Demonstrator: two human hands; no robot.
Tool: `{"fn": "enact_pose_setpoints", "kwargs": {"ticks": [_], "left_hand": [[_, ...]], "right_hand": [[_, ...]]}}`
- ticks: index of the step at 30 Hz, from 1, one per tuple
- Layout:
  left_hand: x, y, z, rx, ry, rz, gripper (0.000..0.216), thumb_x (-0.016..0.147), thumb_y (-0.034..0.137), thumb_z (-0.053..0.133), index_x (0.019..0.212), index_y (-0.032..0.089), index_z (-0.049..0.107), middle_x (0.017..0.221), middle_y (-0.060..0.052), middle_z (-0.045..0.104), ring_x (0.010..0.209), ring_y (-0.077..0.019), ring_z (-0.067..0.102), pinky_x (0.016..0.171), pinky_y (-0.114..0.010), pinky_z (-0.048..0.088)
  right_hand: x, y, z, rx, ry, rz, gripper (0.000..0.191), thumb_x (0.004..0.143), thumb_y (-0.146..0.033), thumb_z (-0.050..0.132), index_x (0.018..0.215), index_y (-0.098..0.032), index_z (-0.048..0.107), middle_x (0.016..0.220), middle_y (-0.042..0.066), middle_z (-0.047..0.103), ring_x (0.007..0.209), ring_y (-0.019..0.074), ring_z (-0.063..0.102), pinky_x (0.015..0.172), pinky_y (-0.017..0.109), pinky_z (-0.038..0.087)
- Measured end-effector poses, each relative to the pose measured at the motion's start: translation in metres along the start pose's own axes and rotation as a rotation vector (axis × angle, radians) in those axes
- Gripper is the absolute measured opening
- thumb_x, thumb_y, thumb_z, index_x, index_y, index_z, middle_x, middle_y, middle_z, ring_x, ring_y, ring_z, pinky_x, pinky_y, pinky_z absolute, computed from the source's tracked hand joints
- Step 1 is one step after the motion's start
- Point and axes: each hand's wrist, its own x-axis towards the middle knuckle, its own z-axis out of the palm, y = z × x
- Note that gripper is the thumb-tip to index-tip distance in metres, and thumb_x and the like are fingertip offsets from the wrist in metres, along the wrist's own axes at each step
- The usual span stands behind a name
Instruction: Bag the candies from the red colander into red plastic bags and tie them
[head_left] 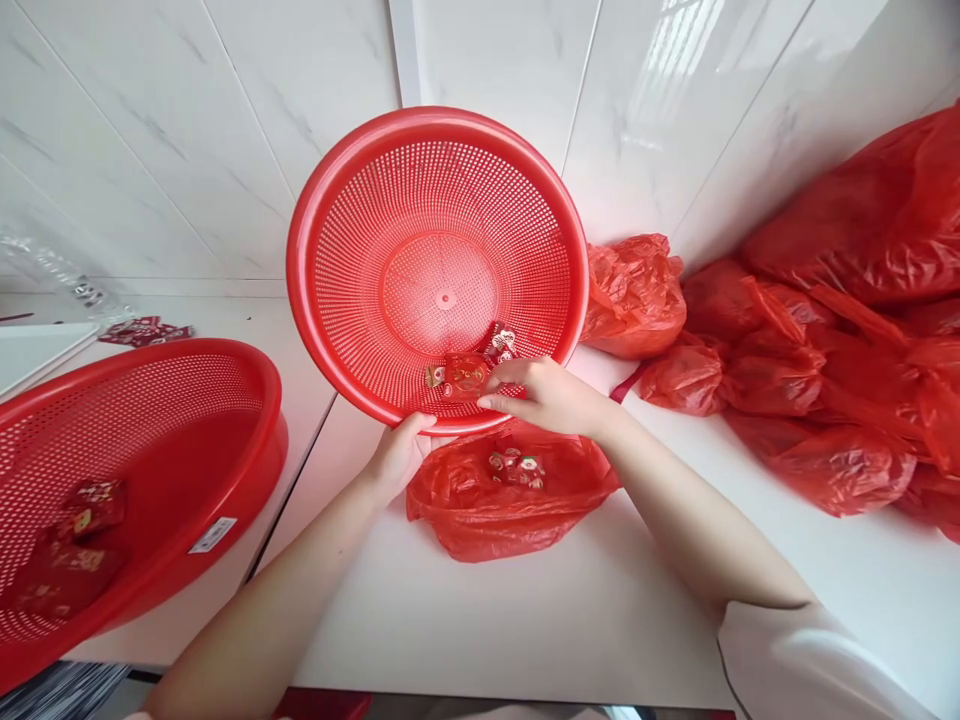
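Note:
A red plastic colander basket (446, 262) is tilted toward me, with its open side facing me. My left hand (397, 452) grips its lower rim, thumb over the edge. Inside the basket, my right hand (541, 395) pinches a red packet (465, 377) with gold print. A small gold-wrapped piece (435, 375) lies beside that packet, and dark red wrapped sweets (499, 343) lie just behind it. Below the rim, an open red plastic bag (480, 520) sits on the table with several wrapped sweets (517, 467) in it.
At left stands a second red basket (247, 420) with red packets (82, 540) inside. Several filled red bags (810, 370) are heaped at right; one red bag (634, 295) touches the wall side behind the basket. The tiled wall (495, 60) borders the white table (480, 620).

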Motion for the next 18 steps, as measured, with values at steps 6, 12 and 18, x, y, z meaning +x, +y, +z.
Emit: {"fn": "enact_pose_setpoints", "kwargs": {"ticks": [6,12,18], "left_hand": [[-0.005,-0.003,0.004,0.01,-0.01,-0.039,0.04,0.082,0.018,0.05,0.119,0.012,0.064,0.111,-0.013,0.07,0.109,-0.0313,0.064,0.099,-0.05,0.046],[-0.003,-0.003,0.001,-0.002,0.019,-0.04,0.038,0.08,0.017,0.05,0.114,0.009,0.065,0.108,-0.014,0.071,0.108,-0.0323,0.064,0.098,-0.052,0.046],[-0.001,-0.001,-0.002,0.021,0.029,0.047,0.042,0.081,0.015,0.051,0.122,0.013,0.061,0.115,-0.011,0.069,0.111,-0.0294,0.063,0.102,-0.048,0.045]], "right_hand": [[0.007,0.012,0.022,-0.261,-0.059,0.01,0.072,0.085,-0.056,0.057,0.139,-0.009,0.045,0.144,0.023,0.043,0.134,0.0369,0.04,0.108,0.055,0.032],[0.006,0.011,0.022,-0.186,-0.18,-0.084,0.07,0.077,-0.034,0.072,0.14,-0.018,0.045,0.124,0.015,0.062,0.111,0.0281,0.06,0.097,0.044,0.044],[0.007,0.007,0.016,0.134,0.053,0.057,0.026,0.086,-0.031,0.062,0.108,-0.018,0.067,0.097,0.005,0.07,0.084,0.0168,0.065,0.078,0.029,0.049]]}}
